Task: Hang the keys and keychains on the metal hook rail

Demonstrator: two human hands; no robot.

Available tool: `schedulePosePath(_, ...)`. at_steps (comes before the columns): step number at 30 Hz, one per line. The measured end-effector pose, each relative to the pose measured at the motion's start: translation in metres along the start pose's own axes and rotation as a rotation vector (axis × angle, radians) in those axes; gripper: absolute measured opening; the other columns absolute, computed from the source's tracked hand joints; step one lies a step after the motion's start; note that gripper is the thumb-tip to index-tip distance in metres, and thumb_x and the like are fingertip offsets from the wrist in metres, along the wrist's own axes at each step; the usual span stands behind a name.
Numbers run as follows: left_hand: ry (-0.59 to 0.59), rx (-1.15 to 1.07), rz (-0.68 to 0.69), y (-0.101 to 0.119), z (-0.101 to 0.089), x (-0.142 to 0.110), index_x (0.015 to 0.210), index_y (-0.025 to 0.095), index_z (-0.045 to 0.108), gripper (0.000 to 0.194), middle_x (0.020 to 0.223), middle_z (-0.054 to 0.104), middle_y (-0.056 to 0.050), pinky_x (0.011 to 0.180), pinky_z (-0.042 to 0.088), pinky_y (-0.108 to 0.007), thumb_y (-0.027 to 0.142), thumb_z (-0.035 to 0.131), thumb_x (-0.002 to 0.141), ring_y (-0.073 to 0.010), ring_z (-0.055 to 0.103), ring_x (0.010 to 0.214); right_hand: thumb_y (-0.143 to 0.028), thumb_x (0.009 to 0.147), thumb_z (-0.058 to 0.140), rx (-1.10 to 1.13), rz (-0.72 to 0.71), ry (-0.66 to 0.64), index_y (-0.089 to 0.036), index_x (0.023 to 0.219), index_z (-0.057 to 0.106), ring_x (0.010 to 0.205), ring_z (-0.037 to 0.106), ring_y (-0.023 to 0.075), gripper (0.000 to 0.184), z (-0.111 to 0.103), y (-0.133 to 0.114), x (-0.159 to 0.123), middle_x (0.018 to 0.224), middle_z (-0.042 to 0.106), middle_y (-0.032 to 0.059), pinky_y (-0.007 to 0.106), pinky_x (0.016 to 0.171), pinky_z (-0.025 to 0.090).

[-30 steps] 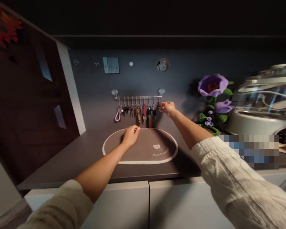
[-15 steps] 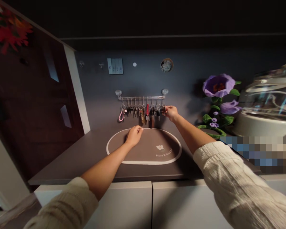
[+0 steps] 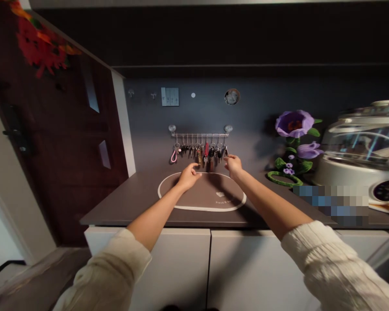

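A clear hook rail (image 3: 199,135) with a suction cup at each end is fixed to the dark wall. Several key sets hang from it, among them a pink loop strap (image 3: 173,156) and a red strap (image 3: 206,149). At the rail's right end hangs a small bunch of keys (image 3: 226,151). My right hand (image 3: 234,165) is just beneath that bunch, fingers curled and slightly apart; whether the fingertips touch it is unclear. Over the oval mat (image 3: 207,190), my left hand (image 3: 188,176) is open and empty, thumb and fingers parted, below the rail.
Purple flowers (image 3: 294,124) with a green ring base stand right of the mat. Beside them is a white appliance with a clear lid (image 3: 366,151). A dark shelf (image 3: 214,39) overhangs the counter. The dark red door (image 3: 84,190) is at left.
My right hand has dropped a little from the end keys, which now hang more visibly above its fingers. My left hand has lifted slightly and its fingers have spread. The view has shifted.
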State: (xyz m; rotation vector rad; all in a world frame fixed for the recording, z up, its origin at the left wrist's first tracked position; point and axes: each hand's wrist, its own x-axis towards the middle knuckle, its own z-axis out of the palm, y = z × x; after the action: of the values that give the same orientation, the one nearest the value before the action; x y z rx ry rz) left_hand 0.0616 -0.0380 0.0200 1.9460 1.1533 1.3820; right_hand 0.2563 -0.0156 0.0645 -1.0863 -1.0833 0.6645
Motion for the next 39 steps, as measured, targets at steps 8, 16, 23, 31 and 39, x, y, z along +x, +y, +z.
schedulePosePath(8,-0.103,-0.225,0.189,0.028,-0.054,-0.039,0.14,0.024,-0.008,0.102,0.066,0.047,0.008,0.064,0.038,-0.018,0.012,0.062,0.067,-0.0045,0.045,0.058,-0.019,0.063,0.062,0.137,-0.178,-0.414,-0.028,0.141,0.003,0.055,0.045,0.0077,0.098,0.013,-0.025,-0.096,0.06,0.047,-0.0093,0.023,0.062,0.043)
schedulePosePath(16,-0.207,-0.098,0.196,0.016,-0.071,-0.098,0.135,0.023,-0.026,0.108,0.071,0.05,0.007,0.067,0.04,-0.019,0.017,0.06,0.07,-0.0057,0.047,0.063,-0.023,0.068,0.061,-0.087,-0.303,-0.605,-0.023,0.142,0.005,0.058,0.042,0.0087,0.092,-0.003,-0.011,-0.151,0.067,0.049,-0.0059,0.022,0.06,0.04)
schedulePosePath(23,-0.223,-0.199,0.15,0.012,-0.071,-0.105,0.136,0.023,-0.023,0.109,0.07,0.049,0.008,0.063,0.04,-0.019,0.016,0.062,0.068,-0.0049,0.046,0.06,-0.024,0.07,0.059,-0.089,-0.31,-0.57,-0.025,0.142,0.004,0.057,0.041,0.0075,0.09,-0.006,-0.006,-0.16,0.069,0.047,-0.0061,0.02,0.058,0.04)
schedulePosePath(31,-0.174,-0.288,-0.016,0.004,-0.082,-0.08,0.139,0.027,-0.014,0.107,0.086,0.056,0.001,0.071,0.043,-0.023,0.026,0.066,0.067,-0.0075,0.053,0.073,-0.031,0.07,0.061,-0.172,-0.276,-0.456,-0.026,0.136,0.028,0.071,0.053,0.0109,0.074,-0.006,-0.004,-0.132,0.083,0.055,-0.0001,0.028,0.072,0.047)
schedulePosePath(39,0.096,0.074,-0.118,-0.025,-0.105,0.021,0.137,0.02,0.027,0.093,0.136,0.036,-0.015,0.099,0.034,-0.036,0.038,0.074,0.058,-0.0252,0.037,0.123,-0.045,0.055,0.073,-0.322,-0.241,-0.078,-0.021,0.128,0.039,0.122,0.038,0.0278,0.084,-0.024,-0.005,-0.016,0.132,0.039,0.0137,0.044,0.101,0.033)
